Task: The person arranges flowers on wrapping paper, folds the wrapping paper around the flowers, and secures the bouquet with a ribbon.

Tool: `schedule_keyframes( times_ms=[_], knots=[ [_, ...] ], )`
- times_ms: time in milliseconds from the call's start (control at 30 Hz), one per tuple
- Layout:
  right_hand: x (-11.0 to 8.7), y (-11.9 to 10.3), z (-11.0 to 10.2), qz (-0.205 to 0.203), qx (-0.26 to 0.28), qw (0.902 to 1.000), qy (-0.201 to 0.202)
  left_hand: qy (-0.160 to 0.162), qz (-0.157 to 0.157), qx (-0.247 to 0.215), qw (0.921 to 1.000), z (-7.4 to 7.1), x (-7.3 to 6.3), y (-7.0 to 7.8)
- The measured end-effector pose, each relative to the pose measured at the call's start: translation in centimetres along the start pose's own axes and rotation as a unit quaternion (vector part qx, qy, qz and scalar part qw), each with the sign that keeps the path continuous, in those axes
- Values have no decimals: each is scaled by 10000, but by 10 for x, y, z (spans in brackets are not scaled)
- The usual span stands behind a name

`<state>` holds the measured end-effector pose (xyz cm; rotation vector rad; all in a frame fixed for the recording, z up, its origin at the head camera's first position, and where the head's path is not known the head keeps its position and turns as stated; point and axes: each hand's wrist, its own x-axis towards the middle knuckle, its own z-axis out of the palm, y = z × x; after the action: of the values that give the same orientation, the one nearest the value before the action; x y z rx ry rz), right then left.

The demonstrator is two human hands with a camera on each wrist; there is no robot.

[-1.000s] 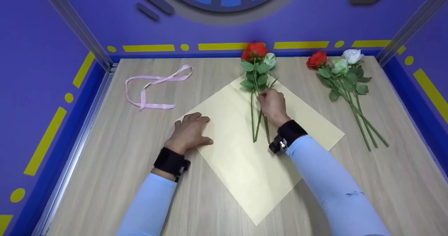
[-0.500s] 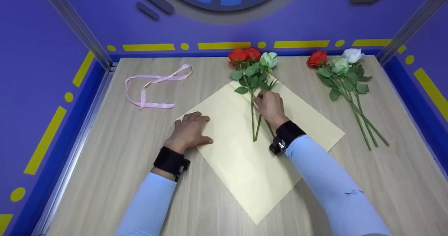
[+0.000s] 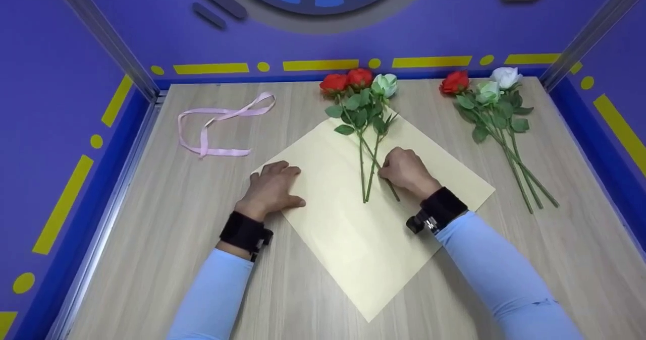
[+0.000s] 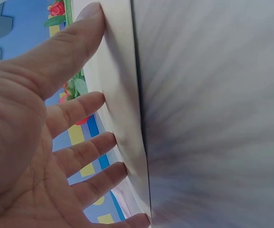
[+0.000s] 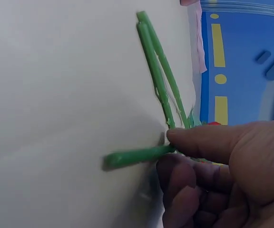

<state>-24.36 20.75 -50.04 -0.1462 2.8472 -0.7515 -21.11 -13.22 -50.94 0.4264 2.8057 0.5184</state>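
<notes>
head view: right hand pinches a green stem near its end.

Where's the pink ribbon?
In the head view, the ribbon lies loosely looped on the table, at the left, just beyond the left hand and left of the paper.

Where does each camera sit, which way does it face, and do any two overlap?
Head: on the head, facing forward and down at the cream paper, roses and pink ribbon; both sleeved forearms, left grip and right grip show.
Left wrist: on that wrist, facing past the spread fingers toward the paper's edge, roses beyond; thumb and palm show.
Right wrist: on that wrist, facing the rose stem pinched in the right grip, which shows.
Shared: head and right wrist both show the pinched stem and ribbon.
</notes>
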Motion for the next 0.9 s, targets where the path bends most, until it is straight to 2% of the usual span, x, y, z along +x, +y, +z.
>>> schedule_keyframes(
  times_ms=[100,267,400,500,633,900],
  knots=[
    [0,-2,5,-79,289,9995,45,5,43,-20,10000,0,0,-1],
    [0,-12,10,-147,869,9950,475,60,56,-90,9999,0,0,-1],
    [-1,-18,14,216,1581,9859,495,67,49,-103,9999,0,0,-1],
    [-1,-20,19,601,1848,9803,362,67,44,-79,9999,0,0,-1],
    [0,-22,23,773,1687,9822,295,65,25,-61,10000,1,0,-1],
    [-1,-29,29,188,465,9972,562,65,31,-96,9999,0,-1,0]
  ],
)
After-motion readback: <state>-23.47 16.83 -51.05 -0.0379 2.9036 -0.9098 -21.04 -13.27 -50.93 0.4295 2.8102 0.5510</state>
